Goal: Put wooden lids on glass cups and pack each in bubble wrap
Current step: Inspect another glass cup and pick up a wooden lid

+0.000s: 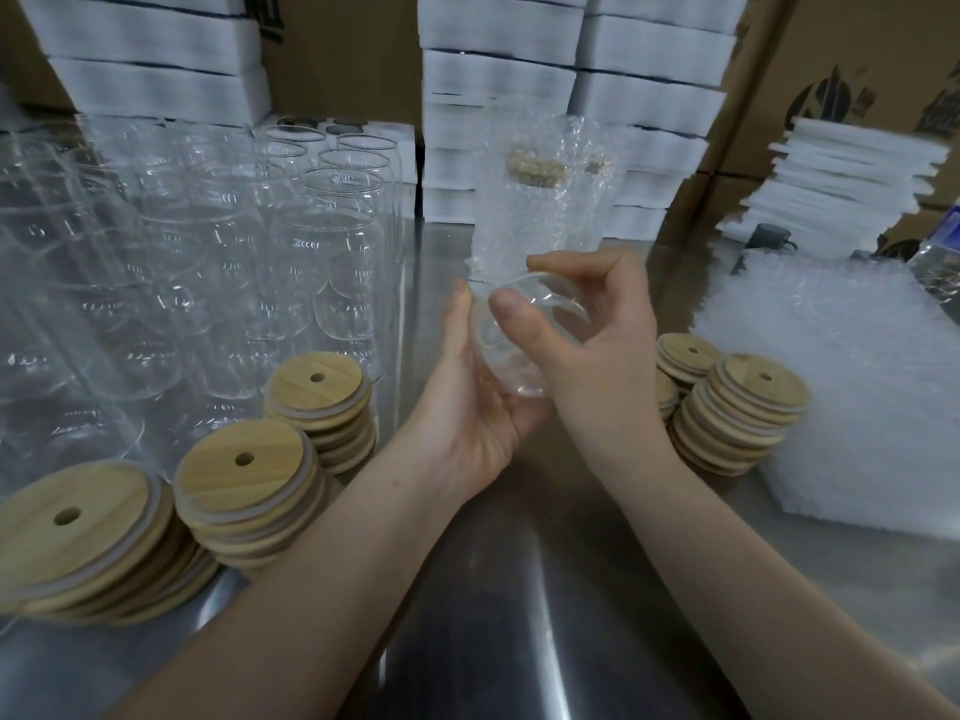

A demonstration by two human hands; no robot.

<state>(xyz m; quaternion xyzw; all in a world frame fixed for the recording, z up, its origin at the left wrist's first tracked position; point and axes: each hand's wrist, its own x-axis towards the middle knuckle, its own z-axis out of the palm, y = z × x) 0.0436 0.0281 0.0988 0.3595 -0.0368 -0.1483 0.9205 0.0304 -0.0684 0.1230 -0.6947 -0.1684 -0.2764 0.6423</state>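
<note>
Far left of the grip, on the steel table [493, 589]: bare cups [337, 262] upright in close rows, mouths open. Nearer the camera, also left of the grip: three lid stacks [244, 475], round wood with a hole in each top face and a pale ring at the edge, the nearest stack leaning.

At the grip itself: left hand [467, 407] under and beside the cup [524, 335], palm turned up, fingers curled round the glass from below, thumb lying up its left side. Cup tilted, base toward the camera, top end pointing up and away, clear of the table. Wrap [530, 210] sleeved over the far part of the cup, rising above both hands; how far down the base end it reaches, hard to tell through the glare. Lid [535, 166] visible as a tan band through the wrap at the cup's far end. Right hand [597, 345] closed on the same cup from the right, forefinger bent over the upper edge of the base, thumb pressed on the base face, other fingers curled behind.

Just right of the grip: more lids [748, 407] in short stacks. Farther right: wrap pile [857, 387], lying flat, close against those stacks. Behind the grip: white slabs [493, 70] stacked high. Back right: brown cartons [857, 54], with foam sheets [841, 184] piled beyond the wrap pile.
</note>
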